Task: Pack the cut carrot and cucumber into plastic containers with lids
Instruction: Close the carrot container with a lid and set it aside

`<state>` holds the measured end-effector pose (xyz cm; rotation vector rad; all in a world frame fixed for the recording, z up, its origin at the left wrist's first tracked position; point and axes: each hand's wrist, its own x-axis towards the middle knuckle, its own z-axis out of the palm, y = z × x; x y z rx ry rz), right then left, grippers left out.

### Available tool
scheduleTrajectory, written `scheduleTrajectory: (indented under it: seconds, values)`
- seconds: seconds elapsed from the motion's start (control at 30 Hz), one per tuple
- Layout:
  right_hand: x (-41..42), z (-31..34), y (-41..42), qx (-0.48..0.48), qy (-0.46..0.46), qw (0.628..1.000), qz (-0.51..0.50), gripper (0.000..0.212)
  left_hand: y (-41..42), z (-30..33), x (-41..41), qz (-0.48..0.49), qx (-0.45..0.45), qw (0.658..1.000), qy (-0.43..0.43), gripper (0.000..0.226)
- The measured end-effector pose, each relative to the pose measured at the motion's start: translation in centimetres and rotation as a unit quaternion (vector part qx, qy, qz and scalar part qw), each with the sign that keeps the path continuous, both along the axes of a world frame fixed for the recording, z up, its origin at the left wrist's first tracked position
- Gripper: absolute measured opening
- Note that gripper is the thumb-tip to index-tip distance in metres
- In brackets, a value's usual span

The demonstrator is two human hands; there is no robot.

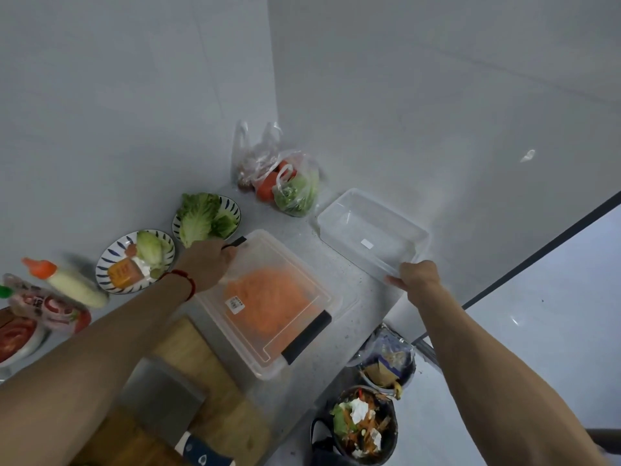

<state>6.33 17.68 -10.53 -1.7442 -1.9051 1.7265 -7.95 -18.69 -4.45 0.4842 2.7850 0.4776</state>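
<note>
The lidded container (268, 299) of shredded carrot (268, 304) lies on the bench (353, 297), its long axis running from far left to near right. The left hand (210, 264) grips its far-left corner at the black clasp. The right hand (416, 275) pinches the near corner of the empty container (371, 237), which lies along the same diagonal, just beside it.

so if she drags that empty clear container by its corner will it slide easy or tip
The empty clear container looks thin-walled with nothing in it, so probably light and quick to slide. The right hand grips one corner, so it may swivel or flex rather than tip.
</note>
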Motion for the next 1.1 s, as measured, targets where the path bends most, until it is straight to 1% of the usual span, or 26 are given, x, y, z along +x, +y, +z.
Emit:
scheduleTrajectory:
  seconds: [0.03,0.07,0.1,0.13,0.2,0.23,0.27,0.37,0.43,0.5,0.63,0.7,0.73,0.77,0.83,0.87,0.9,1.0,1.03,1.07,1.1]
  values:
    - [-0.1,0.7,0.0,-0.007,0.019,1.000,-0.008,0.009,0.9,0.2,-0.3,-0.003,0.000,1.000,-0.007,0.039]
    - [-0.3,1.2,0.4,-0.008,0.032,0.999,-0.011,0.019,1.8,0.2,-0.7,-0.006,-0.003,1.000,-0.008,0.040]
    - [-0.4,2.1,0.6,-0.008,0.048,0.999,-0.010,0.024,2.8,0.1,-1.0,-0.011,-0.009,1.000,-0.002,0.040]
    - [-0.4,3.3,1.1,-0.010,0.064,0.998,-0.010,0.021,4.1,0.0,-1.3,-0.018,-0.015,1.000,0.005,0.039]
    - [-0.3,6.0,1.8,-0.015,0.104,0.994,0.001,0.001,6.5,-0.4,-1.9,-0.023,-0.016,0.999,0.018,0.038]
    - [-0.3,7.3,2.2,-0.020,0.128,0.992,0.001,0.011,7.6,-0.6,-2.2,-0.021,-0.016,0.999,0.023,0.038]
    - [-0.4,8.6,2.6,-0.026,0.152,0.988,0.004,0.015,8.8,-0.7,-2.5,-0.022,-0.019,0.999,0.028,0.040]
    - [-0.1,12.2,3.5,-0.036,0.195,0.980,0.016,0.009,12.9,-1.1,-3.8,-0.046,-0.027,0.997,0.046,0.050]
    - [0.4,14.1,3.4,-0.039,0.209,0.977,0.014,0.010,15.8,-1.2,-4.5,-0.051,-0.036,0.997,0.040,0.047]
    - [1.0,15.5,3.5,-0.036,0.217,0.976,0.009,0.011,18.8,-1.4,-5.4,-0.044,-0.028,0.998,0.023,0.037]
    - [2.8,16.5,3.8,-0.049,0.207,0.977,-0.004,0.012,23.8,-2.3,-6.6,-0.016,0.020,1.000,0.006,0.033]
    - [3.6,16.4,3.8,-0.057,0.197,0.979,-0.009,0.017,25.5,-2.9,-7.2,-0.005,0.032,0.999,-0.014,0.028]
    - [3.7,16.1,4.0,-0.056,0.189,0.980,-0.010,0.019,26.3,-3.5,-7.6,0.010,0.042,0.998,-0.038,0.027]
    - [3.9,15.9,3.9,-0.055,0.183,0.981,-0.010,0.020,26.7,-4.2,-7.8,0.028,0.047,0.996,-0.074,0.027]
    - [4.1,15.2,3.8,-0.053,0.174,0.983,-0.007,0.022,26.9,-5.4,-8.1,0.044,0.030,0.986,-0.159,0.022]
    - [4.2,14.9,3.8,-0.048,0.168,0.985,-0.005,0.023,26.8,-5.7,-8.2,0.041,0.035,0.983,-0.175,0.025]
    - [4.2,14.5,3.7,-0.042,0.162,0.986,-0.002,0.023,26.9,-5.8,-8.6,0.037,0.059,0.983,-0.169,0.030]
    - [4.2,13.9,3.4,-0.027,0.156,0.987,-0.001,0.024,25.8,-4.4,-9.4,0.060,0.159,0.980,-0.101,0.030]
    - [4.2,13.8,3.3,-0.021,0.155,0.988,0.002,0.023,25.0,-3.9,-9.4,0.073,0.207,0.973,-0.077,0.033]
    - [4.3,13.6,3.1,-0.014,0.151,0.988,0.009,0.022,23.8,-3.4,-9.2,0.090,0.257,0.959,-0.073,0.033]
    - [4.4,13.3,2.8,-0.005,0.146,0.989,0.018,0.020,22.5,-2.8,-9.1,0.106,0.324,0.935,-0.096,0.030]
